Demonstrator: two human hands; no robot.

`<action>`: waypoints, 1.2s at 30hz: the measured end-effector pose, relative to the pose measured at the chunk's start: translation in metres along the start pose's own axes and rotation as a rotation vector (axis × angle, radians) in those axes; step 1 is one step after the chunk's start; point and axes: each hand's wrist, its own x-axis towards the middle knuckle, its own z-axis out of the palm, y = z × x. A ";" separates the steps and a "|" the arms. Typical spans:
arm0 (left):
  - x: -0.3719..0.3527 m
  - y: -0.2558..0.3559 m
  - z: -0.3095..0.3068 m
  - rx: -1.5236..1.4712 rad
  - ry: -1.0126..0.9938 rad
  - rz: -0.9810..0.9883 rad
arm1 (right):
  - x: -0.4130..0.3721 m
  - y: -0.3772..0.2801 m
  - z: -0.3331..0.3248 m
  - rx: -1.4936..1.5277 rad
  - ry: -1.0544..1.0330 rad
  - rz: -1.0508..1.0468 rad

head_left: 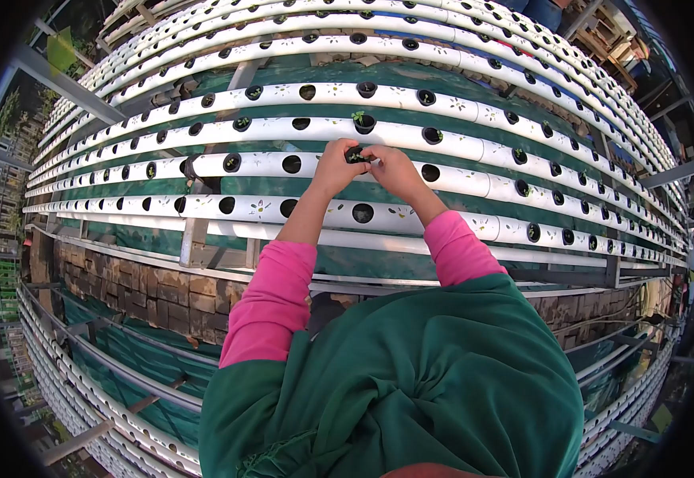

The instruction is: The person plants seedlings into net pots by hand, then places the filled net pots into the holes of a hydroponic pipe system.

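Observation:
My left hand (334, 168) and my right hand (395, 170) meet over a white pipe (470, 182) with round holes. Between their fingertips is a small black net pot (354, 154) with a bit of green in it, partly hidden by the fingers. Both hands are closed on this pot. Just beyond them, another black pot (365, 125) with a green seedling (358, 117) sits raised in a hole of the neighbouring pipe. An open hole (363, 213) shows in the nearest pipe, below my wrists.
Several parallel white pipes (239, 209) run across, many holes holding dark pots with seedlings. Green sheeting (283, 69) lies beneath them. Metal posts (191, 241) support the rack. A paved brick walkway (144, 288) and a second rack (76, 374) lie on the near side.

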 end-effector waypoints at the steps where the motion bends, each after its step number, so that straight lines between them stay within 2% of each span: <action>1: -0.002 0.000 0.001 0.001 0.002 -0.002 | -0.001 0.004 0.001 0.002 -0.002 -0.001; 4: -0.008 0.003 0.002 0.085 0.032 0.062 | -0.005 0.010 0.001 0.030 0.036 -0.016; 6: -0.010 0.005 0.003 0.197 0.013 0.120 | -0.008 0.011 -0.003 0.062 0.015 0.089; 13: -0.022 0.003 0.017 0.269 0.134 0.153 | -0.009 0.028 0.003 0.104 0.031 0.089; 19: -0.020 0.000 0.023 0.354 0.198 0.138 | 0.002 0.025 0.007 -0.030 0.033 0.048; 21: -0.023 0.000 0.024 0.363 0.175 0.125 | 0.003 0.022 0.007 -0.162 -0.011 0.047; 29: -0.025 -0.012 0.012 0.311 0.117 0.170 | 0.003 0.016 0.012 -0.211 0.010 0.070; 34: -0.028 -0.008 -0.006 0.061 -0.021 0.107 | 0.004 0.016 0.018 -0.274 0.022 0.100; 36: -0.029 -0.001 -0.017 0.038 -0.037 0.098 | 0.007 0.013 0.019 -0.322 -0.008 0.203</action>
